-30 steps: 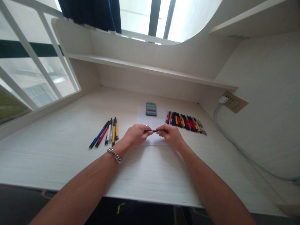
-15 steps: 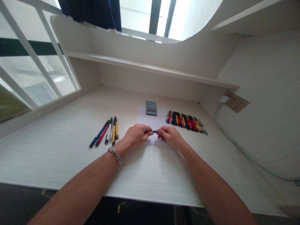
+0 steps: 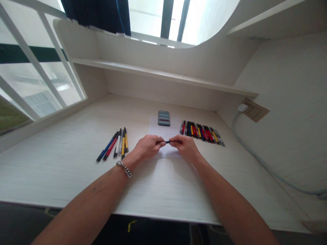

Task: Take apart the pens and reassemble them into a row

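Both hands meet at the middle of the white desk (image 3: 76,163), pinched on the two ends of one black pen (image 3: 167,142). My left hand (image 3: 147,146) grips its left end; a ring and a metal bracelet show on that arm. My right hand (image 3: 184,147) grips the right end. Only a short black stretch of the pen shows between the fingers. The hands hover over a white sheet of paper (image 3: 163,132).
A small group of pens (image 3: 115,145) lies to the left, a long row of coloured pens (image 3: 201,132) to the right. A dark box (image 3: 164,117) rests on the paper's far edge. A grey cable (image 3: 258,160) runs from the wall socket (image 3: 252,109).
The hands stay on the pen and have barely moved; the gap between them closed slightly half a second ago and has widened a little again.
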Motion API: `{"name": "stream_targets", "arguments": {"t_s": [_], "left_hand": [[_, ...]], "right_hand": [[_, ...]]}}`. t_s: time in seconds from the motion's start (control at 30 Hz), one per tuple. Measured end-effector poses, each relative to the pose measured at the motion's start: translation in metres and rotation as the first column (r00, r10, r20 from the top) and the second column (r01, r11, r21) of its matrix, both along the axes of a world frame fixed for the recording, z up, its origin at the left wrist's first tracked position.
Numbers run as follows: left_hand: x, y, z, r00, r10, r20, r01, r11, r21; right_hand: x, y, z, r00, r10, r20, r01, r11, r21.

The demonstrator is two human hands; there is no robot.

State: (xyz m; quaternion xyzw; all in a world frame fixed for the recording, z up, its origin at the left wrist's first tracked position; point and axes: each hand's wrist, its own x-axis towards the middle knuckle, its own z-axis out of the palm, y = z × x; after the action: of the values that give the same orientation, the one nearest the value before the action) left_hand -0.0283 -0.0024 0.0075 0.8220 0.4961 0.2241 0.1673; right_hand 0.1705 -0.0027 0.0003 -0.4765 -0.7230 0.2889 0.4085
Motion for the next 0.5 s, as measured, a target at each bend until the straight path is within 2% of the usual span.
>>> {"name": "stream_targets", "arguments": {"t_s": [0.13,0.23,0.37,0.5], "left_hand": [[0.0000,-0.0008,-0.0003,1.000,0.017,-0.010,-0.017,1.000,0.015],[0.0003,-0.0002,-0.0021,1.000,0.003,0.007,-0.004,0.999,0.034],[0.0012,0.0011,-0.0051,0.998,-0.040,0.049,0.039,0.999,0.024],[0.0020,-0.0001,-0.0047,0.997,-0.029,0.066,0.027,0.999,0.036]], "right_hand": [[0.0026,0.0012,-0.0019,0.996,0.089,0.027,-0.085,0.990,-0.114],[0.0042,0.0009,-0.0016,0.991,0.117,0.072,-0.100,0.973,-0.208],[0.0046,0.0003,0.0008,0.991,0.102,0.089,-0.081,0.974,-0.213],[0.0048,0.0009,0.0006,0.992,0.115,0.060,-0.100,0.971,-0.215]]}}
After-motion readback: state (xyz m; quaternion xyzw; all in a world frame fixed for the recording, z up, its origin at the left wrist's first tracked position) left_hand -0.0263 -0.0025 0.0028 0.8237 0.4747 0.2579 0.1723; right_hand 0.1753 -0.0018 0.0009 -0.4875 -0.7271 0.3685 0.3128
